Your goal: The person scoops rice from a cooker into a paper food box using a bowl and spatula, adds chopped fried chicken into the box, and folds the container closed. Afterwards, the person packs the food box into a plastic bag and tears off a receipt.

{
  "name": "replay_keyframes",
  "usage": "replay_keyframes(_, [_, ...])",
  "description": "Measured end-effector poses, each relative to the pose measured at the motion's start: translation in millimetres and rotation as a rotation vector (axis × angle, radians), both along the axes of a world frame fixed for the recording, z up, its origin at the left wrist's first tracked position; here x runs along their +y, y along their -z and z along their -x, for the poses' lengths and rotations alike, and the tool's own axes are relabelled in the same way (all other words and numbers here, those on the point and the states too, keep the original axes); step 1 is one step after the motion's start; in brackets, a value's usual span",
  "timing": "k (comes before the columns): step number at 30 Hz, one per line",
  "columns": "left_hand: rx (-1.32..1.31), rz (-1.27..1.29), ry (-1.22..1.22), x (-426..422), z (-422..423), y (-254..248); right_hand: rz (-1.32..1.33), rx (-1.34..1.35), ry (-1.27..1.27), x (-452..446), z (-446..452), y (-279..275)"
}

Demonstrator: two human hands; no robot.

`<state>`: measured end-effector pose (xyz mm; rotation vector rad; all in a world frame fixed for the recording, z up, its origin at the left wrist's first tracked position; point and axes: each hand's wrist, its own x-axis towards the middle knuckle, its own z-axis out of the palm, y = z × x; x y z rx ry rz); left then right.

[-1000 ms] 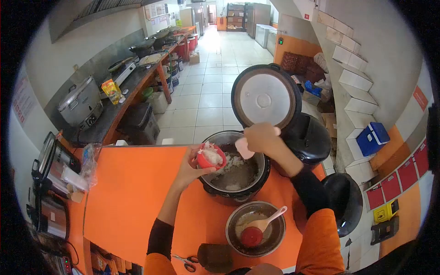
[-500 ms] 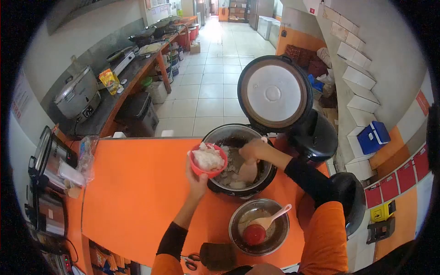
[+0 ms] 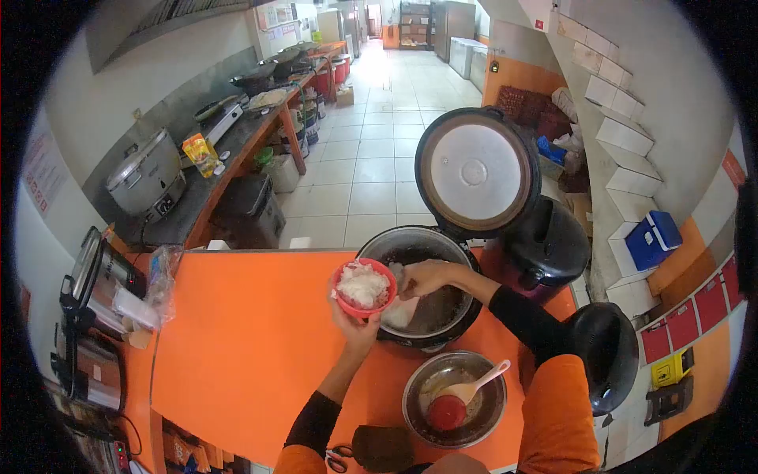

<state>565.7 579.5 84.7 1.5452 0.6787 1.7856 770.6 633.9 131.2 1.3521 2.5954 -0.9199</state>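
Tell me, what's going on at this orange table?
A person is handling food there. The left hand holds a red bowl heaped with what looks like white rice, close by an open cooker. The right hand is at the cooker's opening, gripping a pale paddle. The lid stands raised behind. Nearer the person, a metal bowl holds another paddle and a small red vessel.

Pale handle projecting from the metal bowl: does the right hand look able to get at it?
Probably yes: nothing visible covers the pale handle, which projects past the metal bowl. The right hand appears to grip a paddle in the pot, though, so it would likely need freeing first.
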Motion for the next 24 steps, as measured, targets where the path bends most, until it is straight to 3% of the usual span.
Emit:
replay_keyframes(2, [-0.006, 0.011, 0.022, 2, 1, -4, 0.155, 0.186, 0.032, 5, -13, 2])
replay_keyframes(5, [-0.050, 0.062, 0.005, 5, 2, -9, 0.184, 0.330, 0.157, 4, -29, 2])
replay_keyframes(9, [-0.110, 0.113, -0.020, 5, 4, -17, 0.246, 0.402, 0.224, 3, -47, -17])
replay_keyframes(13, [-0.082, 0.130, -0.067, -3, -4, -14, 0.106, 0.159, 0.294, -5, -40, -40])
replay_keyframes(15, [-0.161, 0.160, 0.002, -4, -6, -5, -0.502, 0.048, 0.323, -11, -24, -27])
replay_keyframes(17, [-0.161, 0.140, 0.017, -2, -7, -1, -0.514, -0.277, 0.356, -17, 13, -23])
replay_keyframes(20, [-0.126, 0.140, -0.019, -5, -13, -4, -0.486, -0.227, 0.224, -37, 55, 0])
replay_keyframes(22, [-0.087, 0.154, -0.068, -5, -10, 0, -0.661, -0.385, 0.109, -50, 83, 15])
replay_keyframes(24, [0.009, 0.080, -0.093, -2, -6, 7, -0.622, -0.339, 0.091, -51, 79, 2])
